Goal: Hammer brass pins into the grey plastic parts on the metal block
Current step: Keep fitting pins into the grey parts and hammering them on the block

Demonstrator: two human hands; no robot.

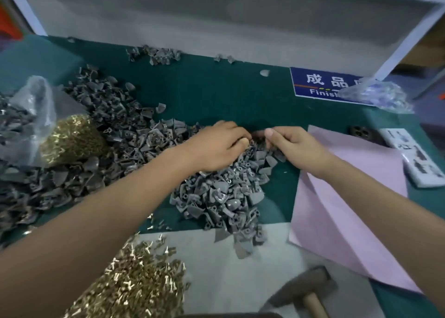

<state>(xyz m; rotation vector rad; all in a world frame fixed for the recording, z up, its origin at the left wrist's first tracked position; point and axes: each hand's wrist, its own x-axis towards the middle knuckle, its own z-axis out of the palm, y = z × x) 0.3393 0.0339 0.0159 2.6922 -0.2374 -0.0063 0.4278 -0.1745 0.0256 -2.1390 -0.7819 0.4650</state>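
blue sign point(322, 86), "成品", "Finis…" partly hidden

Green bench point(216, 93), grey parts point(216, 197), brass pins point(134, 281), hammer point(305, 286)

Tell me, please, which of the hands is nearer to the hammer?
Right. The right hand is up-table from the hammer, almost in line with it; the left hand is farther off to the left.

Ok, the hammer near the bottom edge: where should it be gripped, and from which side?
Take the hammer by its wooden handle, coming from the near right side. The dark head lies farther in on the white sheet and the handle runs toward the bottom edge, closest to the right hand. Only the handle's top shows, so the grip would likely land below the frame.
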